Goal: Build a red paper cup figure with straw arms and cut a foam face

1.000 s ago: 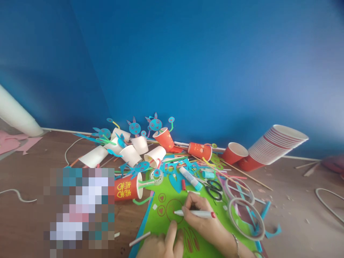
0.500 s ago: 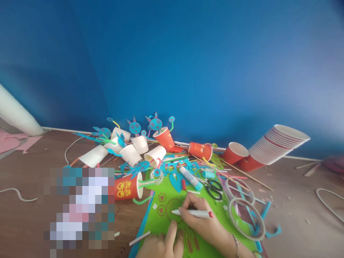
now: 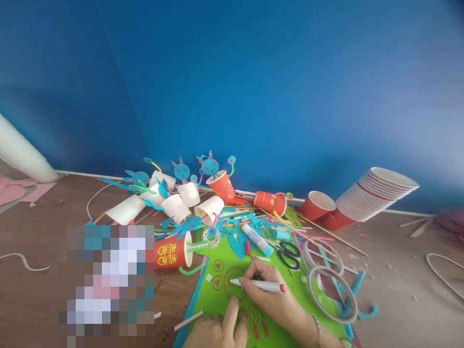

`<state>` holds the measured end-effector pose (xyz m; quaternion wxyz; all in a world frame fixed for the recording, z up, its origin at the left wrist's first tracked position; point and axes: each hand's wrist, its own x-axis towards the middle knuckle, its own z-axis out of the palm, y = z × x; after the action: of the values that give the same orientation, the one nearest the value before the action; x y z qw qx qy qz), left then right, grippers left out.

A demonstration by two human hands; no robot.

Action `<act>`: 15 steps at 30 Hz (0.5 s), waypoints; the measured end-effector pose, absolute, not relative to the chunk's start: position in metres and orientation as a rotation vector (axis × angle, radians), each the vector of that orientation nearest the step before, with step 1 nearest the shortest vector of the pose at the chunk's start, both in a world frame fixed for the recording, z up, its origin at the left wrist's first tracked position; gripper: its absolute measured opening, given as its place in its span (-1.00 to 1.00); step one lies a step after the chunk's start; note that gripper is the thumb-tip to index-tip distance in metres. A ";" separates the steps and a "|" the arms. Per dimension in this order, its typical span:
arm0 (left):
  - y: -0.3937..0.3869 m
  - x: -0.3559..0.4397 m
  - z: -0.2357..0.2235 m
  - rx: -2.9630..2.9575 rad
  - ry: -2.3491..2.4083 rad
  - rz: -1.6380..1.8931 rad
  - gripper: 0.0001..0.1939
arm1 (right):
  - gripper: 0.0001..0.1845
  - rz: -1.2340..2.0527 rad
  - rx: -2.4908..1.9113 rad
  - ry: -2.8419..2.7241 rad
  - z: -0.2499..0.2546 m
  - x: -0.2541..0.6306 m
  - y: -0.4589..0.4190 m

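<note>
My right hand (image 3: 266, 290) grips a white marker (image 3: 259, 285) with a red end, its tip touching green paper (image 3: 290, 316). Under the tip is a large red circle outline (image 3: 225, 291), partly covered by the hand. Left of it are two small circles with hearts (image 3: 218, 274). Long ear-like shapes (image 3: 258, 323) are drawn nearer me. My left hand (image 3: 221, 328) rests on the paper's lower part, index finger stretched out just below the circle. A red marker cap (image 3: 247, 248), a glue stick (image 3: 257, 240) and black-handled scissors (image 3: 289, 255) lie beyond my right hand.
Tape rolls (image 3: 332, 295) lie to the right over blue scraps. A stack of paper cups (image 3: 373, 198) leans near the blue wall (image 3: 253, 96). White and red cups (image 3: 170, 253) with blue paper animal faces crowd the back left. A blurred patch hides the left front.
The marker tip has shifted slightly left and up inside the large circle, leaving a small red mark there. My left hand keeps its place.
</note>
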<state>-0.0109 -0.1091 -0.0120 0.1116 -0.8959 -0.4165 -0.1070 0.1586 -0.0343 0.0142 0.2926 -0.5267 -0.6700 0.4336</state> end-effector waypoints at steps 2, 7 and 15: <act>-0.108 -0.012 -0.017 -2.648 -1.187 -0.323 -0.80 | -0.79 1.189 -1.381 -1.749 0.014 0.160 -0.033; -0.106 -0.013 -0.018 -2.689 -1.152 -0.285 -0.78 | -0.71 1.236 -1.300 -1.503 0.016 0.170 -0.028; -0.106 -0.013 0.003 -2.668 -1.136 -0.253 -0.77 | -0.74 1.279 -1.355 -1.574 0.011 0.177 -0.026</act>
<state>-0.0130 -0.1058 0.0026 0.1149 -0.9105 -0.3877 -0.0863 0.1775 -0.0261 0.0110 0.3441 -0.5215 -0.6060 0.4924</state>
